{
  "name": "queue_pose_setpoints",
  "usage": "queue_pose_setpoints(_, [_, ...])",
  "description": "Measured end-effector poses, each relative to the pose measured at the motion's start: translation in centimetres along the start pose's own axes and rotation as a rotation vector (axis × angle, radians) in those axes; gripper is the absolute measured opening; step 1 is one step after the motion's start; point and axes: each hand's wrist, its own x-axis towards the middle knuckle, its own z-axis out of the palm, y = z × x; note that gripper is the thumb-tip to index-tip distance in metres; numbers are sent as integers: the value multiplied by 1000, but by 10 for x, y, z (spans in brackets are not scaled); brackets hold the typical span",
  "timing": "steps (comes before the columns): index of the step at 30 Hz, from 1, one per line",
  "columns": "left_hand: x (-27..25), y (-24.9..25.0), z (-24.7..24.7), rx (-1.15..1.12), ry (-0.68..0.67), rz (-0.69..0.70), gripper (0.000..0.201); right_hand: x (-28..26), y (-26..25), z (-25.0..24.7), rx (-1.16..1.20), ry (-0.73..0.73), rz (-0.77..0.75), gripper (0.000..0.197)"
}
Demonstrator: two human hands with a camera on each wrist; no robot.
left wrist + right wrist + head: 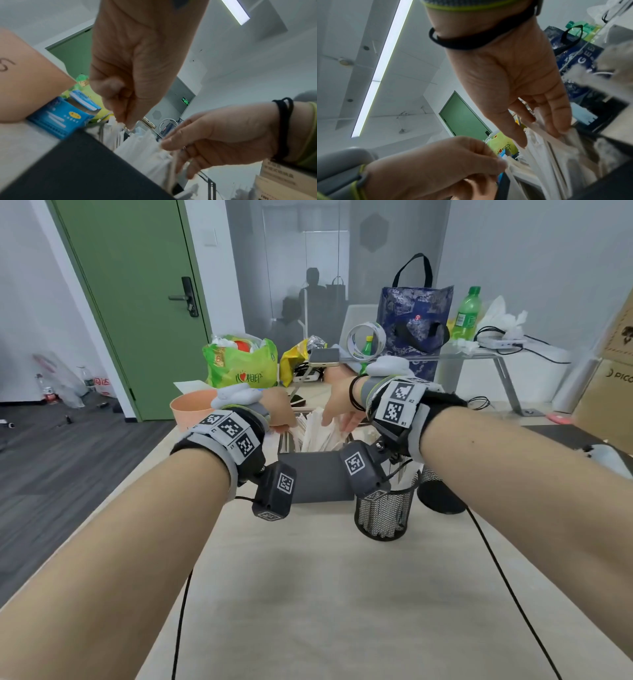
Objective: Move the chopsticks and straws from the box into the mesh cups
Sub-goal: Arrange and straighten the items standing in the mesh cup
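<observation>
A dark grey box (315,477) stands on the table, filled with white paper-wrapped chopsticks and straws (318,429). My left hand (279,414) is over the box's left side. It pinches the top of one white wrapper (118,125) between thumb and fingertips (123,120). My right hand (337,414) reaches in from the right with straight fingers (556,128). Its thumb and fingers straddle a bunch of wrappers (547,155). Two black mesh cups (383,511) (442,491) stand just right of the box, below my right wrist.
A peach cup (191,409), a green plastic bag (239,361), a tape roll (364,340) and a blue tote bag (414,316) crowd the far end. A blue packet (63,119) lies by the box. Cardboard boxes (609,392) stand on the right. Black cables trail across the near tabletop.
</observation>
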Motion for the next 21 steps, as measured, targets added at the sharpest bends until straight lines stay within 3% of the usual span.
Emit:
queue_pose_setpoints(1, [1,1,0,-88,-14,16,18,2,-2,2,37,-12,-22,59])
queue_pose_setpoints(5, [2,8,6,-230,-132,75,46,3,-3,3,142,-46,-129,44])
queue_pose_setpoints(10, [-3,27,16,-199,-50,39,34,-6,1,-5,228,-76,-217,12])
queue_pose_setpoints(16, [4,29,26,-128,34,121,55,-3,6,-18,131,92,-188,26])
queue_pose_setpoints(21, [3,33,29,-227,-62,105,27,-1,12,-14,92,24,-147,36])
